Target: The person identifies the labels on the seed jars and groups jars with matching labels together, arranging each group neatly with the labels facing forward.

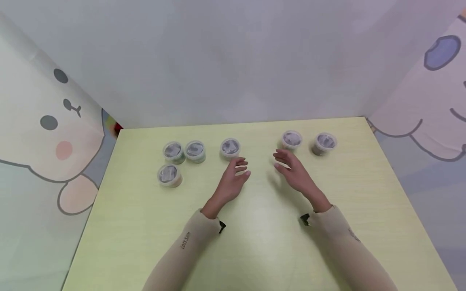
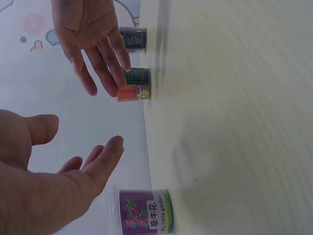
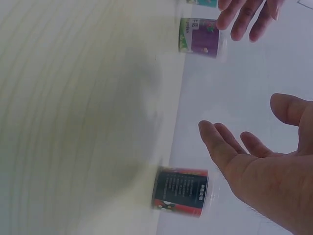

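Left hand (image 1: 231, 181) and right hand (image 1: 297, 174) both empty, fingers loose. Head view: purple-labelled round plastic tub (image 1: 230, 147) at left's 12 o'clock, red-and-black-labelled round plastic tub (image 1: 291, 139) at right's 12. Likely light, slick, slightly flexible; hold round the labelled sides, easy squeeze.

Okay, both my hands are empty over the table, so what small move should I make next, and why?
Probably ease your left hand forward to the purple-labelled tub: it is the tub nearest that open, empty hand, and a gap separates it from the neighbouring tub on its left.
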The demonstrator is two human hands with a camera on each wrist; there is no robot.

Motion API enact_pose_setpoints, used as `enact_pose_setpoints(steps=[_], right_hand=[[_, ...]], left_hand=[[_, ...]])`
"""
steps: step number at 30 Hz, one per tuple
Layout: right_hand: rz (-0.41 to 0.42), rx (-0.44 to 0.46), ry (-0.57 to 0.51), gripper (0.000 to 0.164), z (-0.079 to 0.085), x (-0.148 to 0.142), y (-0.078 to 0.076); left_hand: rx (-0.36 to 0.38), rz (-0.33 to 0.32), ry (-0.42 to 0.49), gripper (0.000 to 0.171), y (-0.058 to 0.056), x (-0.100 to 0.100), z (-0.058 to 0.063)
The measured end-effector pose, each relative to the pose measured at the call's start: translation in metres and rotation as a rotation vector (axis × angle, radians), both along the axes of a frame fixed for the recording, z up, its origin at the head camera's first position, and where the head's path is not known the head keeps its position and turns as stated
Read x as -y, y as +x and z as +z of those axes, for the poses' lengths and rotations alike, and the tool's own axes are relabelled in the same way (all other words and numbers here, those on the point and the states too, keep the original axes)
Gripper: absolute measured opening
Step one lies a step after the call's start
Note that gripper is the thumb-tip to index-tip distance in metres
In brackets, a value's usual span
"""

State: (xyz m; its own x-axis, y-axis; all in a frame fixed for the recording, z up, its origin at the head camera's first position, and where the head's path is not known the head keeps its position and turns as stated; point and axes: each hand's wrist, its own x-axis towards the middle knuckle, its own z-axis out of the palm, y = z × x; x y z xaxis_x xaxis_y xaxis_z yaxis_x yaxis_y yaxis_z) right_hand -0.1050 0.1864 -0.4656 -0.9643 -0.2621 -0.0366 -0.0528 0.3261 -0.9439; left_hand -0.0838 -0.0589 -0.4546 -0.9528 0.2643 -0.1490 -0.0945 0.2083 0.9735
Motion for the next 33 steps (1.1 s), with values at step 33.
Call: enact_pose_setpoints(steps=[33], right_hand=[[-0.192, 0.104, -0.002, 0.070, -0.002, -0.038, 0.003]], left_hand=[[-0.086, -0.067, -0.076, 0.056, -0.035, -0.062, -0.023]])
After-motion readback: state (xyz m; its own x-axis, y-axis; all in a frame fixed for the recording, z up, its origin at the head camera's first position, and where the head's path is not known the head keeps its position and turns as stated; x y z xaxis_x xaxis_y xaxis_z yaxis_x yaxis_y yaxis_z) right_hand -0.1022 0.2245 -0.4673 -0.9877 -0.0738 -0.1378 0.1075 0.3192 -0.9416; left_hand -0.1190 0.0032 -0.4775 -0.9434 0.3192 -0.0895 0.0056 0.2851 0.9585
